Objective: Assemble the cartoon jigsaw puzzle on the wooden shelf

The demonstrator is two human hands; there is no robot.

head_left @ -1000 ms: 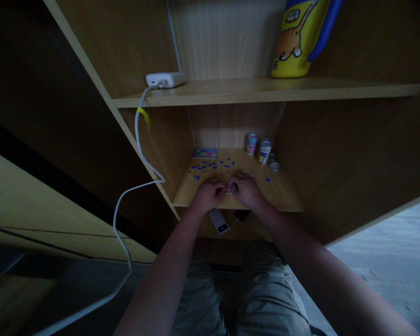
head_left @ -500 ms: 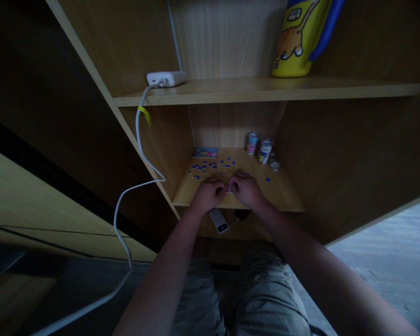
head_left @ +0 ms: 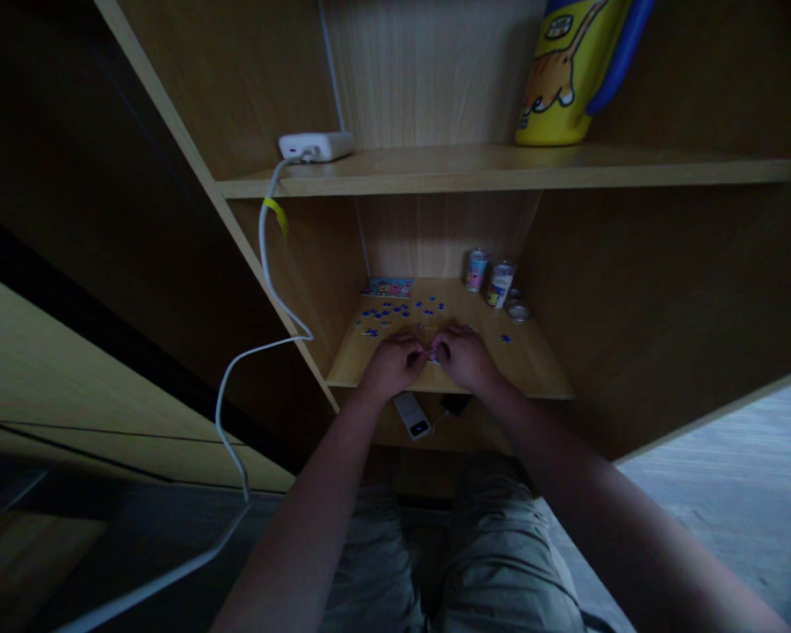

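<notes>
Near the front edge of the middle shelf, my left hand [head_left: 395, 360] and my right hand [head_left: 460, 353] meet with bent fingers closed on small pinkish puzzle pieces [head_left: 433, 356]. The fingers cover most of those pieces, so how they fit together is hidden. Behind my hands, several loose blue puzzle pieces [head_left: 395, 310] lie scattered on the wood. One more blue puzzle piece [head_left: 505, 338] lies apart, to the right of my right hand. A colourful picture card [head_left: 388, 287] rests at the back left of the shelf.
Two small printed cans [head_left: 475, 270] and round lids [head_left: 518, 311] stand at the back right. On the board below are a pale power bank [head_left: 412, 416] and a black adapter [head_left: 455, 403]. Above, a white charger [head_left: 316, 146] trails a cable [head_left: 264, 255]; a yellow mug [head_left: 560, 83] stands right.
Both hands stay at nearly the same spot, fingers still together over the puzzle pieces. The whole view has shifted very slightly.
</notes>
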